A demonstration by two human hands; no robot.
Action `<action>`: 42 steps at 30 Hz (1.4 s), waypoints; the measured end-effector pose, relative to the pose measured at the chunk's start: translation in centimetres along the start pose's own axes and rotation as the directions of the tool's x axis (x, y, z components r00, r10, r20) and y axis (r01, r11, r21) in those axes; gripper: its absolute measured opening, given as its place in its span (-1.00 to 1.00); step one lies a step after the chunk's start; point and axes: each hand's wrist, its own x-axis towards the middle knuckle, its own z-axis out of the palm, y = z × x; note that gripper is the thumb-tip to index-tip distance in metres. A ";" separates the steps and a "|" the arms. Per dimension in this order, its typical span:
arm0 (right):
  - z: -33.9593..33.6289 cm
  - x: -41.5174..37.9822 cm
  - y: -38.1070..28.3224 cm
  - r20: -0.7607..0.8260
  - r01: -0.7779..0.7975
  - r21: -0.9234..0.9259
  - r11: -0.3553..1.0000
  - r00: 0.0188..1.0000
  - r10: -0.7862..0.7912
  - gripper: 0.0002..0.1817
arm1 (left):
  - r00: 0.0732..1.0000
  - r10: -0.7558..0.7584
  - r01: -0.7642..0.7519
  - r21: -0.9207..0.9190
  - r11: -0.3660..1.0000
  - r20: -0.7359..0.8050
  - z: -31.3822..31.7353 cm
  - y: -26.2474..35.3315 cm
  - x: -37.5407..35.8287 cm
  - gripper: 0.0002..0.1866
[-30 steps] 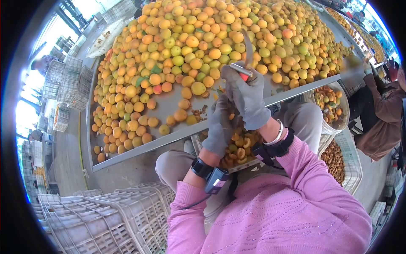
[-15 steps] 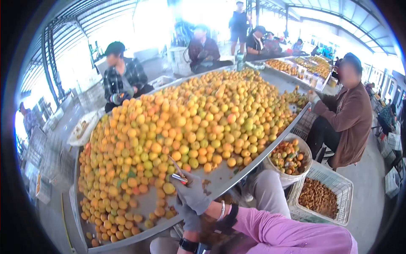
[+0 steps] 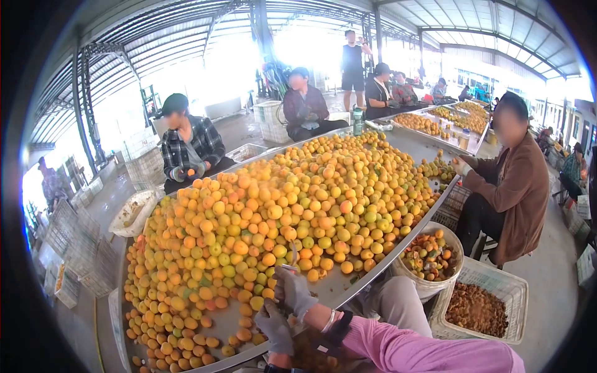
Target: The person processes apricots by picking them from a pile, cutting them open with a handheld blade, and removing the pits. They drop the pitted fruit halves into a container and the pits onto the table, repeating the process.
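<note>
My right hand [image 3: 295,292], in a grey glove, grips a small knife [image 3: 290,268] whose thin blade points up and away over the table's near edge. Close beside it on the left, my left hand [image 3: 274,326], gloved too, has its fingers curled; what they hold, if anything, is hidden. A yellow apricot [image 3: 256,303] lies just past the left fingertips. Beyond both hands rises a big heap of apricots [image 3: 267,217] in orange, yellow and green on a metal sorting table [image 3: 233,316].
Right of my knee stands a white bucket [image 3: 458,248] of cut fruit, beside a crate [image 3: 519,292] of brown pits. A person in a brown jacket [image 3: 522,186] sits at the right edge; others sit across the table. Stacked crates [image 3: 78,242] stand at left.
The view has tilted up, so the table and people appear lower. My hands, overlapping before, are now slightly apart, the left one more in sight. The knife stays in my right hand.
</note>
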 end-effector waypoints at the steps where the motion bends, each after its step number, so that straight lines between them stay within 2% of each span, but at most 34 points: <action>1: -0.2 0.0 0.1 0.004 -0.002 0.001 1.000 1.000 0.002 -0.74 | 0.999 -0.033 0.033 -0.004 0.999 0.014 0.0 0.5 -0.1 -0.60; 3: -0.4 -0.4 0.0 0.109 0.005 -0.029 1.000 0.994 -0.001 -0.74 | 0.998 -0.063 0.064 -0.007 0.998 0.024 -0.1 0.4 0.1 -0.61; 4: -0.2 -0.7 0.1 0.111 0.002 -0.029 1.000 0.994 0.001 -0.74 | 0.992 -0.104 0.110 -0.089 0.990 0.069 -0.1 -0.2 0.4 -0.66; 5: 0.1 -1.1 0.2 0.128 0.096 -0.098 0.991 0.988 -0.083 -0.74 | 0.983 -0.141 0.159 -0.167 0.973 0.117 -0.2 -0.6 0.6 -0.70; 6: 0.4 -1.4 0.1 0.151 0.189 -0.163 0.968 0.975 -0.164 -0.73 | 0.983 -0.140 0.158 -0.163 0.974 0.116 -0.3 -0.3 0.4 -0.70; 8: 0.3 -0.8 -0.6 0.149 0.212 -0.165 0.963 0.971 -0.188 -0.73 | 0.930 -0.179 0.257 -0.219 0.941 0.322 -0.7 0.4 -0.5 -0.79; 9: 0.2 -0.6 -0.9 0.143 0.234 -0.172 0.957 0.967 -0.210 -0.72 | 0.930 -0.180 0.257 -0.216 0.942 0.322 -0.8 1.6 -1.2 -0.79; 11: -0.2 -0.8 -1.5 0.163 0.212 -0.144 0.967 0.969 -0.188 -0.76 | 0.880 -0.167 0.258 -0.152 0.954 0.445 -0.9 4.1 -2.6 -0.83; 12: -0.4 -0.9 -1.7 0.186 0.192 -0.117 0.974 0.968 -0.168 -0.80 | 0.880 -0.171 0.263 -0.153 0.953 0.443 -1.0 3.8 -2.6 -0.83; 14: -0.1 -0.8 -1.8 0.172 0.169 -0.130 0.977 0.974 -0.145 -0.80 | 0.915 -0.046 0.066 -0.036 0.997 0.402 -0.9 3.1 -2.0 -0.78; 16: 0.1 -0.7 -1.9 0.161 0.145 -0.139 0.980 0.979 -0.123 -0.81 | 0.926 -0.083 0.086 0.009 0.996 0.368 -1.0 2.5 -1.6 -0.78; 18: 0.3 -0.4 -2.1 0.153 0.036 -0.132 0.991 0.988 -0.015 -0.81 | 0.935 -0.119 0.109 0.050 0.993 0.333 -1.3 2.2 -1.2 -0.78; 20: -0.2 0.8 -1.2 0.175 0.026 -0.181 0.983 0.984 0.006 -0.82 | 0.937 -0.157 0.133 0.097 0.986 0.313 -1.8 2.0 -0.7 -0.74; 22: 0.5 0.9 -0.5 0.196 0.017 -0.226 0.974 0.980 0.029 -0.82 | 0.960 -0.094 0.078 0.071 0.994 0.265 -2.1 -0.3 0.3 -0.74; 24: 2.1 0.5 0.4 0.406 0.354 -0.509 0.785 0.902 -0.144 -0.74 | 0.976 -0.035 0.026 0.049 0.998 0.213 -2.3 -1.1 0.4 -0.73; 26: 4.2 0.8 1.1 0.651 0.601 -0.562 0.568 0.745 -0.144 -0.68 | 0.967 -0.108 0.157 -0.203 0.967 0.233 -2.1 0.2 0.2 -0.72; 28: 9.0 -4.1 -1.5 0.698 0.613 -0.659 0.435 0.714 0.051 -0.68 | 0.969 -0.068 0.112 -0.177 0.978 0.238 -2.7 -1.1 0.8 -0.75; 29: 10.9 -3.4 -0.1 0.790 0.709 -0.554 0.437 0.613 0.007 -0.64 | 0.971 -0.030 0.067 -0.152 0.986 0.237 -3.7 -3.1 1.5 -0.78; 30: 12.4 -2.9 1.2 0.865 0.787 -0.437 0.435 0.500 -0.037 -0.61 | 0.871 -0.336 0.450 -0.307 0.839 0.359 -8.4 -14.4 7.5 -0.82; 31: 14.1 -6.6 -0.8 0.846 0.746 -0.493 0.448 0.531 0.048 -0.61 | 0.870 -0.337 0.452 -0.307 0.838 0.361 -8.2 -14.1 7.4 -0.82; 32: 15.9 -11.1 -2.7 0.819 0.698 -0.550 0.459 0.557 0.133 -0.61 | 0.892 -0.273 0.383 -0.282 0.880 0.360 -7.3 -13.1 7.5 -0.83; 33: 16.2 -12.2 -2.5 0.818 0.695 -0.551 0.461 0.559 0.135 -0.61 | 0.911 -0.205 0.308 -0.259 0.916 0.359 -6.3 -11.8 7.6 -0.84; 35: 16.7 -13.3 -2.2 0.929 0.865 -0.369 0.340 0.335 0.154 -0.62 | 0.931 -0.054 0.140 -0.219 0.966 0.360 -4.0 -8.5 8.4 -0.86; 36: 15.9 -12.5 -1.0 0.960 0.896 -0.278 0.345 0.254 0.115 -0.66 | 0.932 0.022 0.053 -0.199 0.978 0.361 -3.0 -7.0 8.5 -0.87; 37: 15.1 -12.1 -0.9 0.961 0.896 -0.277 0.346 0.249 0.122 -0.66 | 0.928 0.098 -0.034 -0.180 0.983 0.361 -2.3 -6.0 8.4 -0.87; 38: 13.9 -11.6 -1.0 0.924 0.880 -0.373 0.295 0.323 0.205 -0.72 | 0.918 0.172 -0.121 -0.160 0.980 0.359 -2.0 -5.8 7.8 -0.88; 39: 12.5 -11.1 -1.0 0.875 0.855 -0.461 0.238 0.393 0.283 -0.78 | 0.903 0.241 -0.206 -0.135 0.969 0.356 -2.8 -8.2 5.2 -0.88; 40: 10.6 -9.7 -0.6 0.855 0.846 -0.500 0.186 0.448 0.261 -0.77 | 0.881 0.308 -0.289 -0.107 0.951 0.359 0.1 -3.4 7.7 -0.89; 42: 6.0 -6.3 -0.4 0.826 0.834 -0.548 0.062 0.529 0.194 -0.68 | 0.819 0.434 -0.451 -0.048 0.891 0.375 -0.6 -5.7 4.6 -0.88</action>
